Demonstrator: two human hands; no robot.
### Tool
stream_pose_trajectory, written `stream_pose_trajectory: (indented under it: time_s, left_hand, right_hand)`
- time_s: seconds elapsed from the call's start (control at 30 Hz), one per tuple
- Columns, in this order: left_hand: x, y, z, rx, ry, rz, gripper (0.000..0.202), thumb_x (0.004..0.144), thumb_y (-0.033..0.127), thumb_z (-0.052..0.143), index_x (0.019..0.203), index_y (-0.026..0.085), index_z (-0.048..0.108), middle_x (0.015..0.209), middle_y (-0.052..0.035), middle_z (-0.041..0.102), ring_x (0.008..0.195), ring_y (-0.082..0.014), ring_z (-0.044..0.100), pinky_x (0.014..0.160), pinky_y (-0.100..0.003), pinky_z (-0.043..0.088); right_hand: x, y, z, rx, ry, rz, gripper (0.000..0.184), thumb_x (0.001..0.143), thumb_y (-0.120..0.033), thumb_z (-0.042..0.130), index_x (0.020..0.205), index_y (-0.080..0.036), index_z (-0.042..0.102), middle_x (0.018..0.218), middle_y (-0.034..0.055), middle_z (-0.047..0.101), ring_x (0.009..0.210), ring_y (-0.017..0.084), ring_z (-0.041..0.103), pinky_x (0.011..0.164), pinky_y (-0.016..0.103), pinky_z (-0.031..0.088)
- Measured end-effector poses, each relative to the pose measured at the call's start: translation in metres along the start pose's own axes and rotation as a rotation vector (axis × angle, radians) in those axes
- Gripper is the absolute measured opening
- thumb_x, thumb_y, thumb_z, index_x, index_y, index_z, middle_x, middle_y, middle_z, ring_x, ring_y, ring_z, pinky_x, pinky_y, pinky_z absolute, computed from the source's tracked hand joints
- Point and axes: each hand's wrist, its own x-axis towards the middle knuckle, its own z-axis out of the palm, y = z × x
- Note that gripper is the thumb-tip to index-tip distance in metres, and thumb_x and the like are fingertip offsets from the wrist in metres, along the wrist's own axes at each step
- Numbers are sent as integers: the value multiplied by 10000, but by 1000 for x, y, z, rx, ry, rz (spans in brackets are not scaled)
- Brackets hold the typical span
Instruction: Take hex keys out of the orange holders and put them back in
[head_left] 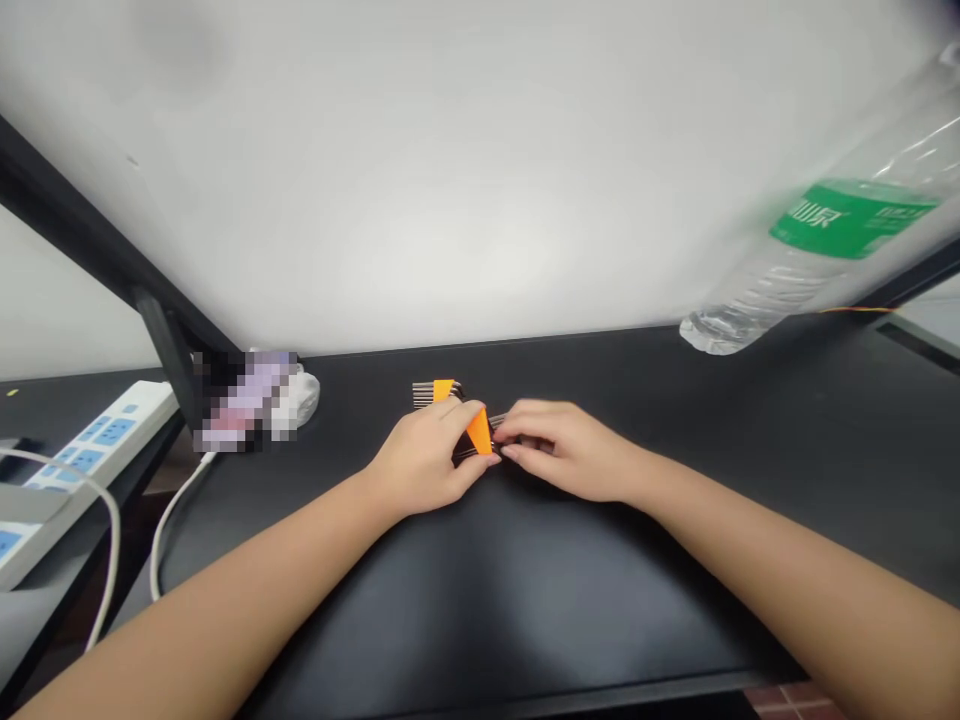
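Near the middle of the black desk (465, 560), my left hand (431, 455) is closed around an orange-banded bundle of thin metal rods (480, 432), its thumb below and fingers above. From the right, my right hand (559, 445) pinches the rod ends sticking out of that bundle. Its fingertips almost meet my left thumb, and they hide most of the ends. Just behind my left hand lies a second bundle of thin metal rods (424, 394), with its own orange band and dark, bent-looking right ends.
A clear plastic bottle (750, 290) with a green label stands by the wall at the right. At left are a white power strip (112, 435), a white cable (157, 540), a blurred-out phone-like object (251, 400) and a crumpled white item (300, 400). A black metal frame (97, 230) slants above them.
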Motion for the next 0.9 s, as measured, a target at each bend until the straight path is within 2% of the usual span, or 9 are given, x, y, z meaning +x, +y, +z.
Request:
stream_pose_trajectory:
  time_s: [0.1,0.2,0.3,0.4,0.53,0.63,0.77,0.9]
  left_hand:
    - [1,1,-1,-6,-9,26,373,959,439,602,1249,210,547,986,-46,629,854,-197,603,747,-323,484]
    - [1,4,-4,-7,-35,43,318,969,426,590,1207,219,554,967,-39,607,853,-193,585,721,-309,471]
    - [2,6,-5,5,-63,53,253,964,397,602,1147,225,565,961,-35,590,859,-190,574,726,-301,467]
    - [2,4,-5,29,-68,48,254,951,413,625,1114,225,571,955,-37,585,866,-197,572,721,-304,465]
    - [2,1,-4,73,-53,1,322,957,441,615,1192,228,562,1003,-47,601,875,-205,584,726,-323,479]
    - [3,0,-4,104,-60,-38,341,955,449,613,1214,235,560,1028,-48,614,869,-208,597,726,-334,491]
    - [4,-1,-5,124,-71,-61,278,946,427,625,1137,231,574,1044,-52,627,895,-216,614,737,-338,500]
    - [5,0,-5,101,-50,-83,300,943,450,624,1139,227,577,1045,-55,643,894,-219,627,745,-343,508]
  right_hand:
    - [3,-5,4,178,-65,43,181,989,-296,587,975,-204,743,893,35,681,782,161,592,738,300,464]
    - [5,-1,6,349,-94,198,237,978,-348,591,875,-191,736,776,2,637,686,133,532,633,267,410]
    - [5,2,7,404,-118,303,201,928,-303,602,831,-189,737,754,-12,621,649,120,490,585,255,368]
    - [3,2,9,385,-77,384,146,857,-242,595,801,-189,719,754,-17,623,644,120,482,569,254,361]
    - [1,1,6,339,-8,486,111,797,-238,575,723,-185,639,695,-29,575,611,118,467,566,255,370]
    - [0,5,-3,273,-30,518,123,776,-250,562,705,-184,639,664,-32,556,598,119,462,560,259,369]
    - [-3,11,-17,204,-108,564,147,775,-276,569,692,-181,644,627,-33,535,567,116,445,536,264,350]
    - [-6,12,-22,0,-113,561,261,831,-359,606,636,-188,573,607,-23,534,552,125,462,527,279,342]
